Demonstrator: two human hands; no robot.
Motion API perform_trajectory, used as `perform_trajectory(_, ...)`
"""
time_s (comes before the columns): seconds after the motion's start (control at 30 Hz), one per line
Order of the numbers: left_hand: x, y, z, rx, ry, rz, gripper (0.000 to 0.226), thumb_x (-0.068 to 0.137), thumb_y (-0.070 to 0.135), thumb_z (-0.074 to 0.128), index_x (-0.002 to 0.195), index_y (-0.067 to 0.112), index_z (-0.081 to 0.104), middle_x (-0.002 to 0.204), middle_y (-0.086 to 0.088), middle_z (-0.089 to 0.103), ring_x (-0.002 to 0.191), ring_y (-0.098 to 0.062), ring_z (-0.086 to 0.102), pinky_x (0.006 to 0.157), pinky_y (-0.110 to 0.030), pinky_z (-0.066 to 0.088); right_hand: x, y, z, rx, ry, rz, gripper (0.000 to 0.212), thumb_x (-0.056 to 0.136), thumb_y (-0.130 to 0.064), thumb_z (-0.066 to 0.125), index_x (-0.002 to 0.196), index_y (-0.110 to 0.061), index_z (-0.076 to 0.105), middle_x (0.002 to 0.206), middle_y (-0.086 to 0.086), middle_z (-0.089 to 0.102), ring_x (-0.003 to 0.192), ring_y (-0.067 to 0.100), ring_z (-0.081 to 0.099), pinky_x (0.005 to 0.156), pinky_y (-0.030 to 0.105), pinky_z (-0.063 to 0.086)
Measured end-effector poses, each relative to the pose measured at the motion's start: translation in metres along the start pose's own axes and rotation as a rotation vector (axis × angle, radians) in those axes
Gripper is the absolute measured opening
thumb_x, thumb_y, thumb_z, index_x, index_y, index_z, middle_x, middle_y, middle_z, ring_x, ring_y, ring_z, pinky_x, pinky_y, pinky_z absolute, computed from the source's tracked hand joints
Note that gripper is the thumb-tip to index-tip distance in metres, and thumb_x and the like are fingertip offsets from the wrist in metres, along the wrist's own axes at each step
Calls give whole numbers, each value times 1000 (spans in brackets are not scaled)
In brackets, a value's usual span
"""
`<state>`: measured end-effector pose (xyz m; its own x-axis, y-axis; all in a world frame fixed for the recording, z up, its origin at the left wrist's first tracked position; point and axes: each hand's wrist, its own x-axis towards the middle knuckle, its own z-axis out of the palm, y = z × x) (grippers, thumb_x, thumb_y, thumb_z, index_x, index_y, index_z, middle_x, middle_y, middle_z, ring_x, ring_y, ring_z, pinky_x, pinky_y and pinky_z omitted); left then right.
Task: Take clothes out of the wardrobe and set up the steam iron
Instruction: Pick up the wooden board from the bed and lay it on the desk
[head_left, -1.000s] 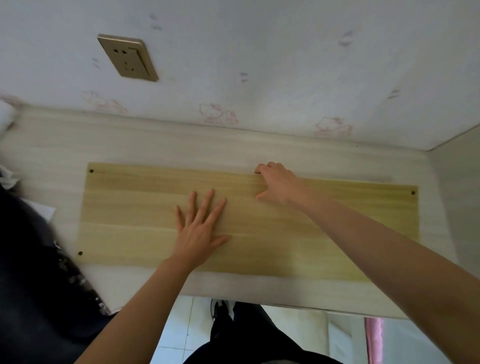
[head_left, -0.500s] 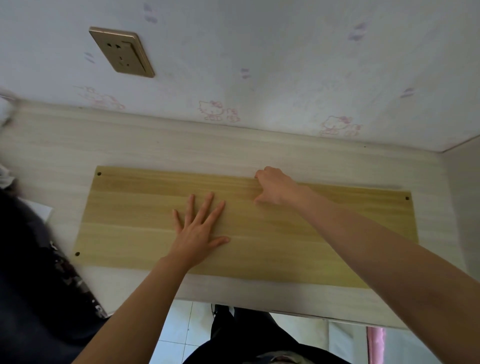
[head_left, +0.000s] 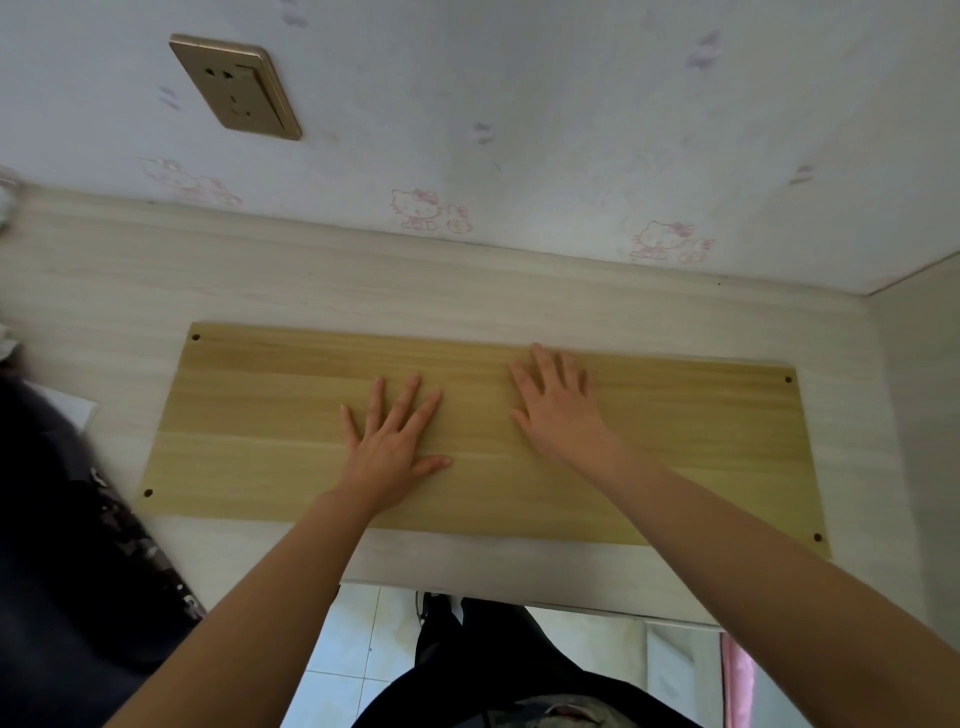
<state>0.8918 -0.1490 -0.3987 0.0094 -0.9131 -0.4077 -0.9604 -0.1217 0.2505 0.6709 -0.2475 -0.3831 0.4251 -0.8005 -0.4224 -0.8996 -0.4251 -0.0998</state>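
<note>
Bench (head_left: 363, 280) of pale wood grain is running along the wall (head_left: 571, 104) in front of you. A yellowish board (head_left: 701, 452) is lying flat on it, with its long side parallel to the wall. Small dark holes (head_left: 196, 337) are showing near the board's four corners.

You are resting both hands on the middle of the board.

- Your left hand (head_left: 389, 447) is lying palm down, fingers straight and fanned apart, thumb pointing out to the right. Its grip is wide and is holding nothing.
- Your right hand (head_left: 558, 410) is lying near it, closer to the board's far edge. It is also palm down, with the fingers straight and pointing toward the wall. Its grip is likewise wide and is holding nothing.
- A strip of bare board is showing between the two hands.

Dark cloth (head_left: 57, 519), possibly the clothing, is lying bunched at your left. It is covering the bench's left end and hanging past its near edge, and a patterned strip is showing along its right border. It is lying just beside the board's near left corner; you cannot tell whether the two are touching.

A brass-coloured socket (head_left: 236, 85) is sitting on the wall above the left part of the bench. Pale pink cartoon cats (head_left: 421, 208) are decorating the wallpaper just above the bench line. Below the bench's near edge, your dark trousers (head_left: 493, 639) and pale floor tiles (head_left: 353, 649) are showing.
</note>
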Motion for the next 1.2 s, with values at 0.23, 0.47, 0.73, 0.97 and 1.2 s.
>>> perform_trajectory(0.23, -24, 2, 17, -36, 103, -133, 83, 75, 83, 19, 147, 50, -7, 157, 19, -18, 144, -25, -23, 110, -66, -5, -74, 25, 41, 34, 41, 188, 73, 89, -61, 37, 151, -34, 8, 160, 6, 2, 143, 43, 3, 105, 70, 15)
perform_trajectory(0.47, -45, -10, 25, -75, 119, -187, 78, 79, 82, 24, 145, 53, -6, 157, 17, -18, 144, -25, -24, 108, -71, -2, -108, 32, 60, 17, 64, 257, 73, 84, -70, 15, 149, -37, 14, 159, 9, 9, 141, 47, 11, 99, 74, 23)
perform_trajectory(0.73, -53, -25, 28, -50, 123, -160, 78, 77, 83, 15, 146, 52, -5, 158, 16, -18, 144, -25, -24, 107, -72, 1, -110, 19, 67, 11, 71, 263, 72, 85, -68, 18, 149, -36, 18, 158, 12, 15, 140, 49, 13, 96, 76, 21)
perform_trajectory(0.97, -69, -40, 31, -72, 135, -178, 77, 77, 82, 19, 146, 52, 0, 158, 17, -14, 145, -23, -23, 107, -72, 1, -115, 0, 69, 10, 86, 251, 70, 85, -67, 23, 148, -34, 19, 156, 13, 20, 138, 50, 19, 93, 78, 25)
perform_trajectory(1.2, -86, -54, 32, -83, 146, -174, 77, 77, 81, 22, 147, 51, 6, 159, 17, -10, 146, -23, -19, 106, -72, 2, -124, -20, 77, 2, 83, 259, 71, 86, -65, 25, 148, -32, 23, 156, 15, 21, 137, 51, 19, 92, 79, 24)
